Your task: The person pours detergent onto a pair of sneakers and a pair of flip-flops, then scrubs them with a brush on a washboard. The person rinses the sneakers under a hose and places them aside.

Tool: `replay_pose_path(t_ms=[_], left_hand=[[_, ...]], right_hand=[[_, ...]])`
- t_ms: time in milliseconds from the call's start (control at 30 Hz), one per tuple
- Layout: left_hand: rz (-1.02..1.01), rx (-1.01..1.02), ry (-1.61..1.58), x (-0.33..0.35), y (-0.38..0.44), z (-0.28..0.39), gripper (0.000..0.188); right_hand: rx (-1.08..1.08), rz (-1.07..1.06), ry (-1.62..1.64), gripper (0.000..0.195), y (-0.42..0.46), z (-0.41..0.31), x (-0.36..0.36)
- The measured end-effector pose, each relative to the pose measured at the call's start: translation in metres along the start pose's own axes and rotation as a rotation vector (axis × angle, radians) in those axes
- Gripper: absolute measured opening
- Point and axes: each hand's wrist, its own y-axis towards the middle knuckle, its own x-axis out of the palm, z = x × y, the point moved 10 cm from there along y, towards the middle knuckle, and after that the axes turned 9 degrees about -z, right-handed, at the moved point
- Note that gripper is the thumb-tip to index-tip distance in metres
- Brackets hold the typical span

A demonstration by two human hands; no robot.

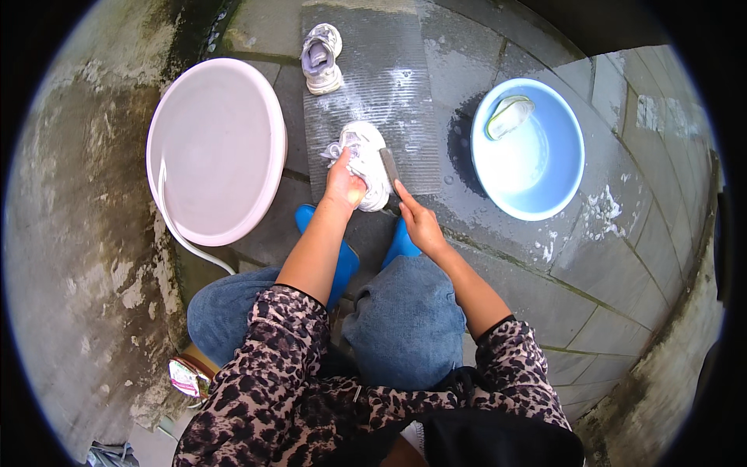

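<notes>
My left hand (346,184) grips a white lace-up sneaker (369,153) by its upper, with the laces hanging out to the left. In my right hand (419,220) is the handle of a scrubbing brush (389,164), its head against the sneaker's right side; the bristles are hidden. Under the sneaker lies a ribbed grey slab (402,117), wet and streaked with suds. The other sneaker (322,61), without laces in view, stands on the slab's far left part.
On the left a large pink basin (216,152) holds water, and a white hose (181,233) hangs over its rim. A blue basin (540,198) at right contains a pale, green-edged object (509,117), perhaps an insole. Foam (604,207) spots the stone paving. A stained wall (87,233) borders the left.
</notes>
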Motion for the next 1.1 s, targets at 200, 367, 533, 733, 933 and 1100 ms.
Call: replay_pose_path(t_ms=[200, 367, 533, 733, 933, 1100], left_hand=[[0.016, 0.01, 0.033, 0.0, -0.001, 0.003, 0.044], [-0.042, -0.01, 0.0, -0.002, -0.002, 0.008, 0.045], [-0.031, 0.007, 0.252, -0.005, 0.009, 0.003, 0.037], [-0.183, -0.044, 0.23, 0.039, -0.024, -0.021, 0.038], [-0.025, 0.098, 0.059, 0.019, -0.003, -0.024, 0.047], [-0.066, 0.139, 0.131, 0.022, 0.002, -0.024, 0.045]], right_hand=[[0.203, -0.098, -0.033, 0.051, 0.064, 0.005, -0.006], [0.102, -0.303, -0.078, 0.053, -0.059, 0.02, 0.02], [0.151, 0.087, -0.08, 0.047, 0.049, 0.011, -0.015], [0.377, 0.018, 0.122, 0.047, 0.032, 0.038, -0.015], [0.339, 0.006, 0.158, 0.047, -0.012, 0.034, -0.003], [0.108, 0.074, -0.056, 0.049, 0.021, 0.006, -0.007]])
